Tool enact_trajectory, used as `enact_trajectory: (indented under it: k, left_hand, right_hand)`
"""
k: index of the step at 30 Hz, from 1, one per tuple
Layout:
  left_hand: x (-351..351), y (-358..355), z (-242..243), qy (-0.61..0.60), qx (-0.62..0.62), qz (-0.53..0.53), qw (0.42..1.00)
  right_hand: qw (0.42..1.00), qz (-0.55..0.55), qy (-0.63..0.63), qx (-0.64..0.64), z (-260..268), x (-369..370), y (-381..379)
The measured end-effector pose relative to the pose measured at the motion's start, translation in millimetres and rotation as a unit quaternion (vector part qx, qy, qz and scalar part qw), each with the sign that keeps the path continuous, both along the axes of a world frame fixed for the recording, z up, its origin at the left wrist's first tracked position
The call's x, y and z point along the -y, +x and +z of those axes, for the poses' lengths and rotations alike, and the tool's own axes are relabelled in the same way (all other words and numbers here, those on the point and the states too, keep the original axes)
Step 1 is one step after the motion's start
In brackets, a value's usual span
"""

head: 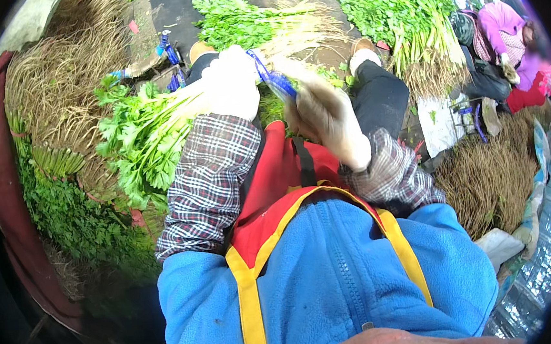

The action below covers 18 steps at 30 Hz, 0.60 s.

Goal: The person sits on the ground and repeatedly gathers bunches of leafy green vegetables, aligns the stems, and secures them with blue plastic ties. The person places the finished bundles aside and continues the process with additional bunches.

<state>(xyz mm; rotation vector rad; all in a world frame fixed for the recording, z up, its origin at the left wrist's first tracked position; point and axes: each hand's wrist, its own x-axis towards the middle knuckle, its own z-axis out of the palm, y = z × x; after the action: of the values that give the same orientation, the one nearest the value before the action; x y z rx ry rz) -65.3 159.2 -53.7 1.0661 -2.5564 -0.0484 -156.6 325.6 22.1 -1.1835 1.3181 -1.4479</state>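
Note:
My left hand (232, 85), in a white glove, is closed around the stalks of a leafy celery bunch (144, 138). The bunch lies across my left thigh, its leaves pointing left. Glare washes out the glove's detail. My right hand (326, 112) wears a soiled whitish glove and is blurred. Its curled fingers hold a blue strip with pale marks (275, 80), which slants up toward the left hand. Whether the strip passes around the stalks is hidden. Between my feet lies a loose pile of celery (239, 22) with pale stalks and thin roots to the right.
More celery (394, 17) lies beyond my right foot. Blue strips (169, 49) hang by a wooden piece at left. Tied celery bundles (63, 188) and a heap of brown roots (74, 76) fill the left side. Another root heap (494, 174) and another person (504, 28) are at right.

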Motion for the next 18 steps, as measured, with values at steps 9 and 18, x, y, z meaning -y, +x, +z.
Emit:
enact_trajectory:
  k: [9, 18]
  left_hand:
    - [17, 3, -4, -0.019, -0.044, 0.051, 0.998]
    - [7, 13, -2, 0.055, -0.165, -0.079, 0.982]
  right_hand:
    - [0.988, -0.031, 0.067, -0.134, -86, -85, 39]
    - [0.945, -0.191, -0.022, -0.266, -226, 102, -63]
